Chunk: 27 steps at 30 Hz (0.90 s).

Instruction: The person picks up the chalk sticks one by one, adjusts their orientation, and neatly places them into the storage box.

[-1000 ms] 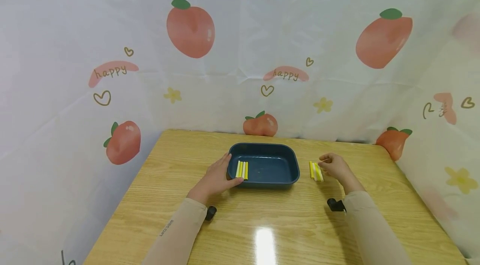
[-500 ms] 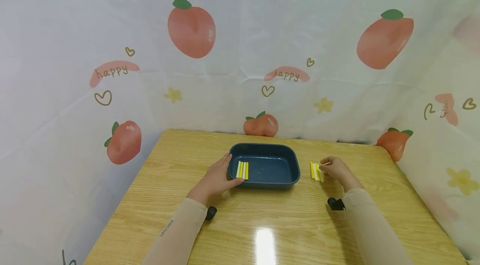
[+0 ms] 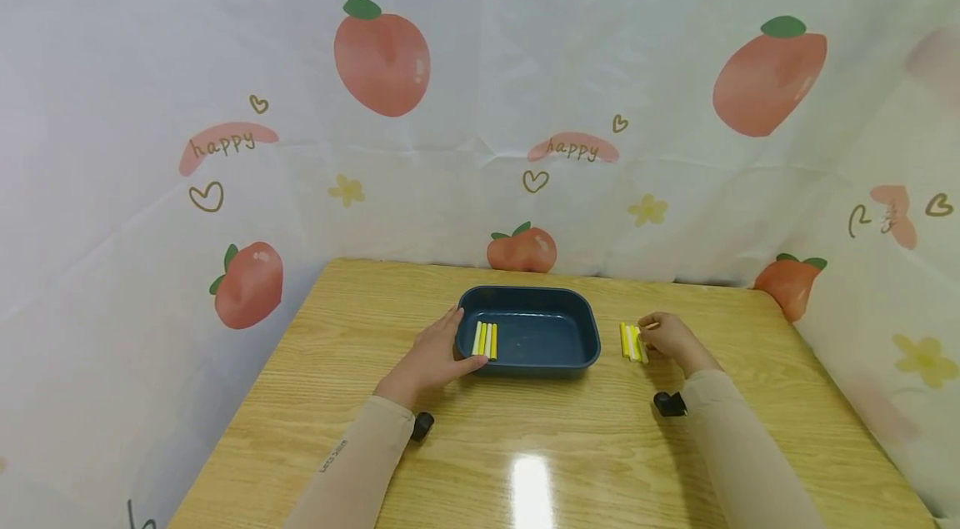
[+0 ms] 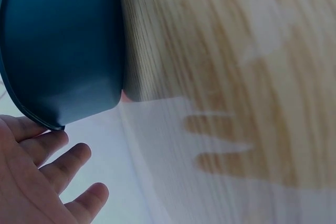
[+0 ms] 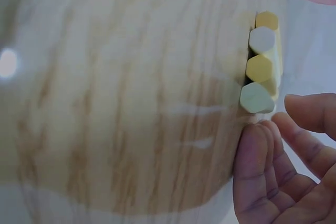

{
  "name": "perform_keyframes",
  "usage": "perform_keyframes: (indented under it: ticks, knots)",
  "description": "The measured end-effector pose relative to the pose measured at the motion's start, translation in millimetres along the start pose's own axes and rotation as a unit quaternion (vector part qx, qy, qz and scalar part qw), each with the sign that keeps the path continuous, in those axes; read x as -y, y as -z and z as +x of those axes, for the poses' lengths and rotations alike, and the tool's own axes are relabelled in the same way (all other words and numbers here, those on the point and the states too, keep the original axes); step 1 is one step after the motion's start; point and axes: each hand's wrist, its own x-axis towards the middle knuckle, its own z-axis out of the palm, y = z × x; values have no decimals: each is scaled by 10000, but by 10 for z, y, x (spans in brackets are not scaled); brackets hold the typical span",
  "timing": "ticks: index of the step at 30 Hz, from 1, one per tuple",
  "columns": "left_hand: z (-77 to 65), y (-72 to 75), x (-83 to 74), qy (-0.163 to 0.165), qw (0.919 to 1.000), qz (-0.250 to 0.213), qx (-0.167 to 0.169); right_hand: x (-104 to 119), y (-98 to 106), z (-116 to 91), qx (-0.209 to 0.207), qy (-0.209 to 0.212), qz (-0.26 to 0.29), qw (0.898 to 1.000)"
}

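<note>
A dark blue tray [image 3: 543, 341] sits on the table with a row of several yellow and white chalk sticks [image 3: 487, 339] lying side by side at its left end. My left hand [image 3: 433, 354] rests on that end, fingers extended and thumb along the front rim; fingertips meet the rim in the left wrist view. Right of the tray, a second row of yellow and white chalk sticks [image 3: 628, 341] lies on the table. My right hand [image 3: 671, 339] is at its right end, fingers bent beside the outermost pale stick [image 5: 256, 98], thumb apart from the fingers.
The wooden table [image 3: 450, 462] meets a white curtain [image 3: 450, 204] printed with peaches along its back edge. Another curtain side hangs at the right. Small black devices sit at both wrists, near the left sleeve [image 3: 422, 426] and the right sleeve [image 3: 667, 404].
My right hand has shifted very slightly at the right end of the loose row, and the outermost stick there is now more shaded. The left hand and tray stay in place.
</note>
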Motion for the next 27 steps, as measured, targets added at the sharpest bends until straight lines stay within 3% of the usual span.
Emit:
perform_keyframes:
  ticks: [13,27]
  knots:
    - [4,-20,17,-37,10000,17,-43,-19,-18,70,229,-134,137,9996]
    - [-1,-2,-6,-19,10000,32,14,-30,52,54,349,-9,-505,9981]
